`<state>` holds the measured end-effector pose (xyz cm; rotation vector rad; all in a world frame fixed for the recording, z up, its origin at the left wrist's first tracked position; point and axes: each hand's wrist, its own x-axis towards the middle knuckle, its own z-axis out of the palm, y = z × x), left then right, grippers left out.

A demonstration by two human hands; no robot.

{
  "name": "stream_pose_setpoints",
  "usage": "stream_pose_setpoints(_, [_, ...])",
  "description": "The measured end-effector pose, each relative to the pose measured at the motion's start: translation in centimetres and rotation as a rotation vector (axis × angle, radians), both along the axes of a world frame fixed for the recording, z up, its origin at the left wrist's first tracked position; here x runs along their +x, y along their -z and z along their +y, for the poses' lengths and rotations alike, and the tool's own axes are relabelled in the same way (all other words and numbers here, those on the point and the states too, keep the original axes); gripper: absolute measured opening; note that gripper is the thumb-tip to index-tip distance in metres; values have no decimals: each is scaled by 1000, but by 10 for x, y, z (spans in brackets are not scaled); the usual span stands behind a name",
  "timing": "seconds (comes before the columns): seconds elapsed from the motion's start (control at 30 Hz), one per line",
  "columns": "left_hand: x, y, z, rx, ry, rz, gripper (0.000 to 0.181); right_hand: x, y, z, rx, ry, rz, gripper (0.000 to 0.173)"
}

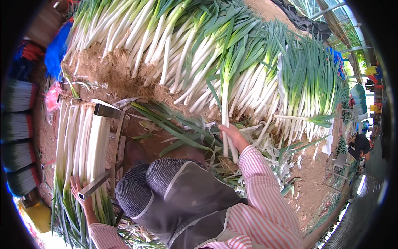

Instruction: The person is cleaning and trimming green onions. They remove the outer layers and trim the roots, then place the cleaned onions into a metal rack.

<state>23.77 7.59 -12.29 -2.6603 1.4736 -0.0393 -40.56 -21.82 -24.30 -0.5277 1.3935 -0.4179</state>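
Note:
My right hand [233,136] is closed around the white lower ends of two long green onions [225,96], whose leaves point away from me. On my left, a row of long white onion stalks [82,140] lies in a square-tube metal rack [107,110], with green leaves hanging towards me. My left hand [77,191] rests on these stalks where white turns to green. Its fingers are somewhat apart, and a metal bar of the rack partly covers it.
A wide heap of onions with brown roots [105,68] lies ahead. Loose leaves [177,127] and peeled skins [252,133] litter the soil [311,177]. Stacked onion bundles [18,127] stand at far left. A person [359,146] is farther off at right.

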Motion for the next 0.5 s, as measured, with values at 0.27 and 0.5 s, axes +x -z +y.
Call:
stream_pose_setpoints(0.27, [-21,-37,28,-593,26,9,38,-68,-186,59,116,132,-325,28])
stream_pose_setpoints(0.5, [-170,-120,-77,-809,399,231,36,-96,-249,138,75,172,-754,33])
